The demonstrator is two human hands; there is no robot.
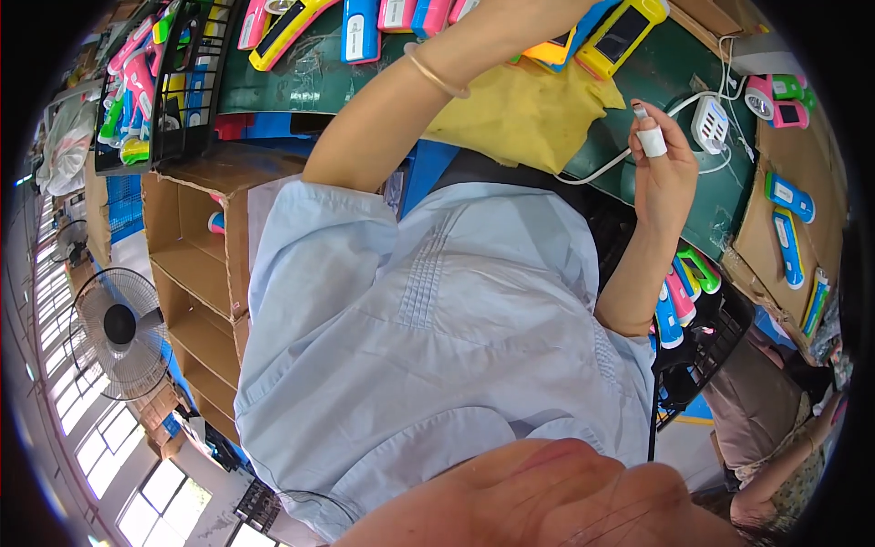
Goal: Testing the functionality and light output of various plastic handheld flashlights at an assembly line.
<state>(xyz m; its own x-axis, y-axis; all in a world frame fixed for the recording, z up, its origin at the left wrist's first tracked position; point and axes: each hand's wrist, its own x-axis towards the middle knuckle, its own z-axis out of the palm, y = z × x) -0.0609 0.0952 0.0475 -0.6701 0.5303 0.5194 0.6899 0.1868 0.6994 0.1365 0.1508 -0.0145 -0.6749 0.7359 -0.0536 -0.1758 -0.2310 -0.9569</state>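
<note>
My left hand reaches across the green worktop to the top edge, where its fingers pass out of view. Closest to it are a blue flashlight and a yellow flashlight with a dark panel. Whether that hand grips anything is hidden. My right hand is raised at the worktop's near edge, fingers pinched on a small metal-tipped piece that looks like a plug. A white band shows at those fingers; I cannot tell if it is tape or the plug's body. A yellow cloth lies between my arms.
Beside my right hand sits a white multi-port charger with loose white cables. Flashlights lie on cardboard at right and fill a black basket at left. Cardboard shelving and a fan stand left; another person's arm shows lower right.
</note>
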